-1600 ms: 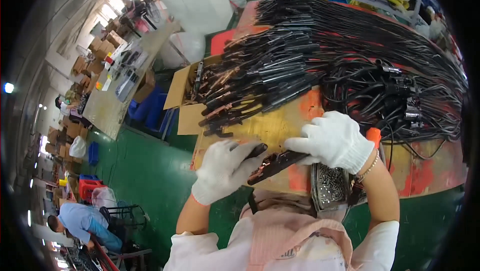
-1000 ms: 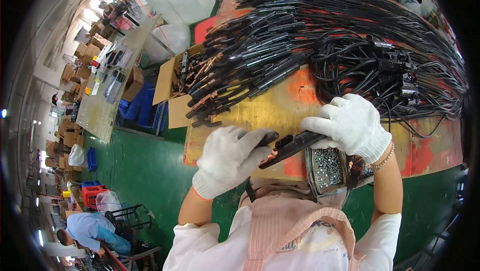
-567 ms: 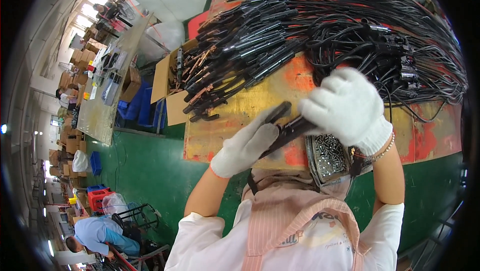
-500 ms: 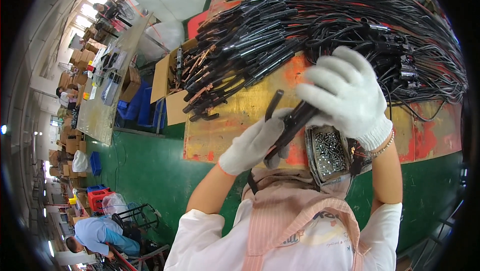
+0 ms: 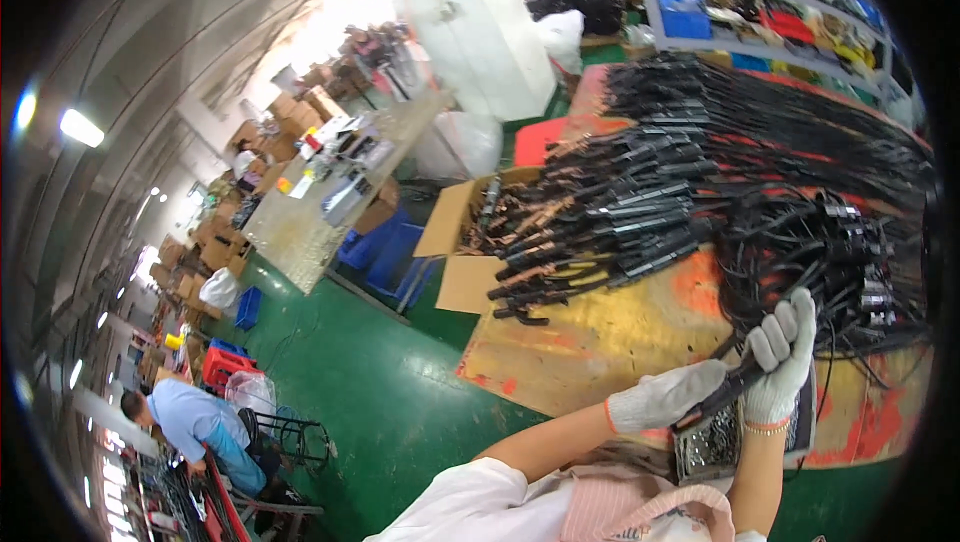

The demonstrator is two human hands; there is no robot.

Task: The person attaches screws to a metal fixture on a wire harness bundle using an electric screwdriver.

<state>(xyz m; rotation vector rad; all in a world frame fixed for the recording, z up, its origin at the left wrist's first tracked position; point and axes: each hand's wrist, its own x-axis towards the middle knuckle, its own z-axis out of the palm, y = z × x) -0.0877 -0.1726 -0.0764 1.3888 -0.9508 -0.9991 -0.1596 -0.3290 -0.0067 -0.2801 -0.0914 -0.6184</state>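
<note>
Both my hands wear white knitted gloves and hold one black handle-like piece (image 5: 735,388) over the near edge of the work table. My right hand (image 5: 782,362) has its fingers curled round the upper end. Closed round the lower end is my left hand (image 5: 665,395), with its fingers partly hidden. A short black arm sticks out of the piece near the right hand. Just below, a metal tray (image 5: 682,460) holds many small screws (image 5: 708,442). Beyond my hands lies a heap of black handles (image 5: 640,207) with copper-coloured ends, and black cables (image 5: 760,252) are bundled beside it.
An open cardboard box (image 5: 450,222) stands at the table's left end. Across the green floor (image 5: 370,372) are another work table (image 5: 300,232) and blue crates (image 5: 385,252). A person in blue (image 5: 205,427) bends over at lower left. Shelving (image 5: 760,47) stands at the back right.
The view has swung up and left, so table and hands sit lower and further right. My right fingers, blurred and looser before, now curl round the handle's upper end.
</note>
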